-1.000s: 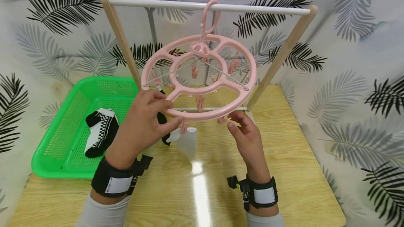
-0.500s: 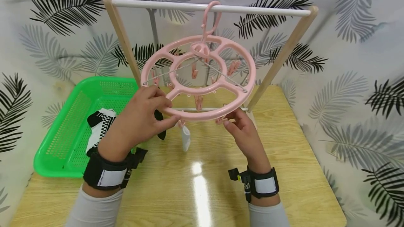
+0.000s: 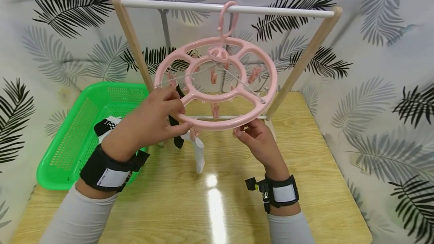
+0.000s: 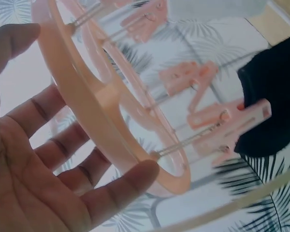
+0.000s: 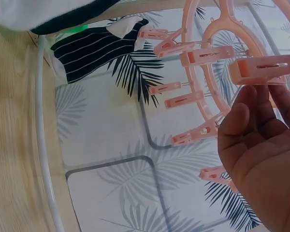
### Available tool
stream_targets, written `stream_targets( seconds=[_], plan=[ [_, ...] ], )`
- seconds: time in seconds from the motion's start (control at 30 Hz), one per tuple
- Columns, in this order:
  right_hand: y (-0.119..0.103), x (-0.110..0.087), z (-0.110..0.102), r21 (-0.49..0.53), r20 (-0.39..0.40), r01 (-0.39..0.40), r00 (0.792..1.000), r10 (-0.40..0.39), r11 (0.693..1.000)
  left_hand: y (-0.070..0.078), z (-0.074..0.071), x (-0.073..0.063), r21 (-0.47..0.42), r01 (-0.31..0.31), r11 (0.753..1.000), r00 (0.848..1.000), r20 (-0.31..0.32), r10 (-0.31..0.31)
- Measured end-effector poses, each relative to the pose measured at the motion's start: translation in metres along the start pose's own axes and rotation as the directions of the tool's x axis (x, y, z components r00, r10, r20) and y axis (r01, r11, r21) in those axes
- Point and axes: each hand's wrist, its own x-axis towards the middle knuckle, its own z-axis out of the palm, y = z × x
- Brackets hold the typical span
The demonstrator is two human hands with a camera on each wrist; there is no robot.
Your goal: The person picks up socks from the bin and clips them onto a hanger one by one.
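Observation:
A pink round clip hanger [image 3: 217, 124] hangs by its hook from a white rail. My left hand [image 3: 149, 118] holds the ring's near left part, fingers over the rim and thumb low against it. Under the near right rim, my right hand [image 3: 255, 138] pinches a pink clothespin [image 5: 261, 69] between thumb and fingers; nothing shows in its jaws. A white sock [image 3: 199, 155] dangles from a clip beside my left thumb. Behind the left hand a dark sock [image 3: 178, 141] is partly hidden; the right wrist view shows a black sock with white stripes [image 5: 92, 53] clipped up.
A green basket [image 3: 55, 168] stands at the left with black-and-white socks [image 3: 106, 125], partly covered by my left forearm. Wooden posts [image 3: 301, 63] carry the white rail [image 3: 278, 10] above the wooden table [image 3: 305, 183]. Leaf-patterned cloth hangs behind.
The hanger has swung slightly and turned in my left hand, whose wrist has shifted left. The white sock swings beneath it. My right hand has moved slightly left, staying at its clothespin.

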Motion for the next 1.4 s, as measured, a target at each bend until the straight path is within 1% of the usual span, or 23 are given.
stream_targets(
  seconds=[0.13,0.3,0.47,0.6,0.7,0.8,0.83,0.9,0.93,0.97,1.0,1.03,1.07,1.1,1.13,1.17,1.2,1.23,1.27,1.3,1.33,1.37,1.4],
  plan=[
    [-0.001,0.001,0.003,-0.038,-0.045,-0.041,0.998,0.04,0.998,-0.01,-0.007,0.0,-0.011,-0.023,1.0,1.0,-0.003,0.023],
    [-0.001,0.002,0.008,-0.094,-0.084,-0.059,0.995,0.051,0.994,-0.018,-0.014,0.0,0.007,0.005,1.0,0.999,0.033,-0.005],
    [0.001,0.004,0.015,-0.124,-0.1,0.037,0.994,-0.049,0.992,-0.02,-0.016,-0.002,0.02,0.039,0.999,0.998,0.045,-0.04],
    [0.005,0.006,0.02,-0.124,-0.108,0.104,0.987,-0.118,0.987,-0.02,-0.016,-0.005,0.037,0.093,0.995,0.995,0.035,-0.094],
    [0.007,0.007,0.022,-0.116,-0.113,0.118,0.985,-0.131,0.986,-0.023,-0.015,-0.01,0.035,0.119,0.992,0.993,-0.034,-0.117],
    [0.009,0.004,0.021,-0.105,-0.147,0.122,0.98,-0.137,0.987,-0.033,-0.015,-0.016,0.038,0.1,0.994,0.979,-0.18,-0.091],
    [0.01,0.003,0.021,-0.095,-0.16,0.124,0.977,-0.139,0.988,-0.038,-0.016,-0.019,0.035,0.106,0.994,0.966,-0.242,-0.095],
    [0.011,0.001,0.02,-0.063,-0.185,0.128,0.973,-0.137,0.99,-0.049,-0.019,-0.025,0.023,0.16,0.987,0.923,-0.358,-0.141],
    [0.011,0.0,0.02,-0.048,-0.195,0.13,0.971,-0.137,0.99,-0.056,-0.021,-0.029,-0.003,0.212,0.977,0.892,-0.408,-0.194],
    [0.011,0.0,0.019,-0.037,-0.203,0.129,0.97,-0.134,0.991,-0.065,-0.022,-0.033,-0.041,0.274,0.961,0.853,-0.451,-0.262],
    [0.011,0.0,0.019,-0.03,-0.211,0.13,0.968,-0.133,0.991,-0.074,-0.023,-0.038,-0.094,0.352,0.931,0.803,-0.481,-0.352],
    [0.01,0.0,0.019,-0.025,-0.219,0.128,0.967,-0.13,0.991,-0.084,-0.023,-0.045,-0.154,0.435,0.887,0.75,-0.484,-0.451],
    [0.01,0.0,0.019,-0.026,-0.226,0.125,0.966,-0.128,0.992,-0.094,-0.023,-0.051,-0.219,0.511,0.832,0.694,-0.466,-0.549],
    [0.009,0.0,0.019,-0.028,-0.232,0.122,0.965,-0.126,0.992,-0.105,-0.022,-0.059,-0.288,0.58,0.762,0.634,-0.428,-0.644],
    [0.008,-0.001,0.019,-0.033,-0.234,0.12,0.964,-0.125,0.992,-0.117,-0.02,-0.067,-0.342,0.631,0.696,0.581,-0.386,-0.716],
    [0.008,-0.001,0.019,-0.037,-0.236,0.117,0.964,-0.123,0.992,-0.129,-0.017,-0.076,-0.379,0.681,0.626,0.531,-0.333,-0.779],
    [0.008,-0.002,0.02,-0.037,-0.236,0.116,0.964,-0.121,0.993,-0.139,-0.014,-0.086,-0.394,0.728,0.562,0.489,-0.276,-0.827],
    [0.007,-0.002,0.02,-0.041,-0.235,0.114,0.965,-0.12,0.993,-0.15,-0.01,-0.096,-0.392,0.762,0.515,0.462,-0.228,-0.857],
    [0.007,-0.003,0.021,-0.045,-0.232,0.113,0.965,-0.12,0.993,-0.161,-0.005,-0.106,-0.372,0.791,0.485,0.444,-0.196,-0.874],
    [0.006,-0.004,0.021,-0.045,-0.232,0.112,0.965,-0.119,0.993,-0.171,0.0,-0.116,-0.335,0.818,0.468,0.434,-0.177,-0.884],
    [0.006,-0.005,0.021,-0.043,-0.229,0.112,0.966,-0.119,0.993,-0.18,0.005,-0.125,-0.288,0.835,0.469,0.438,-0.168,-0.883],
    [0.005,-0.006,0.021,-0.043,-0.227,0.112,0.967,-0.119,0.993,-0.186,0.01,-0.134,-0.231,0.847,0.479,0.451,-0.168,-0.877],
    [0.005,-0.006,0.021,-0.041,-0.223,0.113,0.967,-0.119,0.993,-0.193,0.013,-0.142,-0.165,0.85,0.5,0.474,-0.174,-0.863]
  ],
)
